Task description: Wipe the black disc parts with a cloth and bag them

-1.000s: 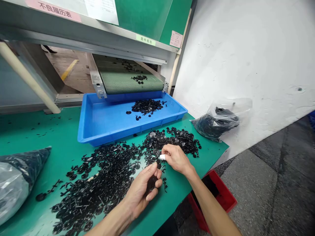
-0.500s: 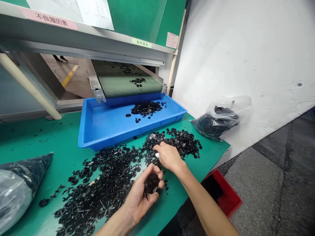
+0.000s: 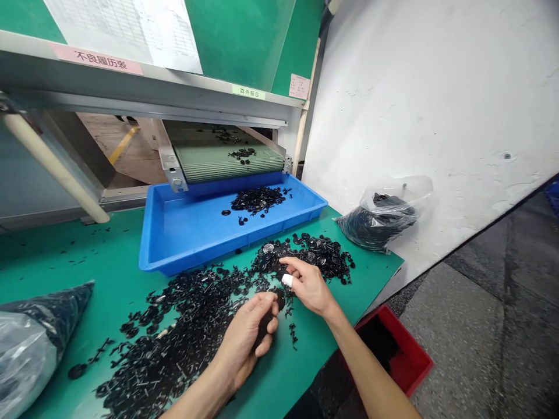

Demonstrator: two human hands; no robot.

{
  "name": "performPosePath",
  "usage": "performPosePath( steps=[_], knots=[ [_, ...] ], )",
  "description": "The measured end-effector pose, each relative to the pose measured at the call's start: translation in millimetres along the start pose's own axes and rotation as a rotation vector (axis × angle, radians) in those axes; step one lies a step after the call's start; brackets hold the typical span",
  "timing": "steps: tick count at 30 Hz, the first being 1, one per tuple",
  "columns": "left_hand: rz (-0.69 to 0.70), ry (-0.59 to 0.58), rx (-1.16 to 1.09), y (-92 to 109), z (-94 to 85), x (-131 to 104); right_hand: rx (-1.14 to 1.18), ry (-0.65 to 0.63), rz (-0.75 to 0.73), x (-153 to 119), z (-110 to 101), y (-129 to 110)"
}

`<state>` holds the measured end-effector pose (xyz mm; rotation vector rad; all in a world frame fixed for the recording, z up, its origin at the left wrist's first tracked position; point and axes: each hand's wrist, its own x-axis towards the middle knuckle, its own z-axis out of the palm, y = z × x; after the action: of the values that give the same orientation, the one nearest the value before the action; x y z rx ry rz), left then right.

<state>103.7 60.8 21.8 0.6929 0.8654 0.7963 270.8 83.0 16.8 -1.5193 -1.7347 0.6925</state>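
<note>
My left hand (image 3: 250,333) is closed around black round plastic parts (image 3: 263,327), and one disc edge (image 3: 280,299) sticks out past the thumb and fingertips. How many lie inside the palm is hidden. Just right of it, my right hand (image 3: 306,284) hovers at the near side of a pile of black round parts (image 3: 325,256). Its index finger reaches forward and its thumb, wrapped in a white cover (image 3: 287,280), stands apart from it; nothing shows between them. A larger heap of small black plastic pieces (image 3: 174,343) spreads across the green table left of my left hand.
A blue tray (image 3: 187,259) with black parts sits under the end of a green conveyor belt (image 3: 227,166). Clear plastic bags of black parts stand at right (image 3: 378,224) and left (image 3: 30,343). Below the table's right edge is a red bin (image 3: 413,369).
My right hand has drawn slightly back from the pile, its index finger and thumb now apart. My left hand has turned its fingers inward over the held parts. The view has shifted a little.
</note>
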Motion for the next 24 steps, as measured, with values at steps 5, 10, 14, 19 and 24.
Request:
performPosePath(
  steps=[5, 10, 14, 19, 24],
  knots=[
    [0.072, -0.03, 0.199, -2, 1.1, -1, 0.548, -0.021, 0.158, -21, 9, -6],
    [0.043, -0.076, 0.282, 0, -0.9, 0, 0.381, -0.043, 0.052, -36, 5, -12],
    [0.011, -0.086, 0.312, 1, -0.2, 0, 0.266, -0.016, 0.095, -40, -1, -20],
    [-0.003, -0.048, 0.18, -3, 4.3, -3, 0.024, 0.076, -0.005, -52, 3, -30],
    [-0.077, -0.086, 0.214, -4, 4.7, -7, -0.172, 0.051, -0.141, -60, 6, -30]
  ],
)
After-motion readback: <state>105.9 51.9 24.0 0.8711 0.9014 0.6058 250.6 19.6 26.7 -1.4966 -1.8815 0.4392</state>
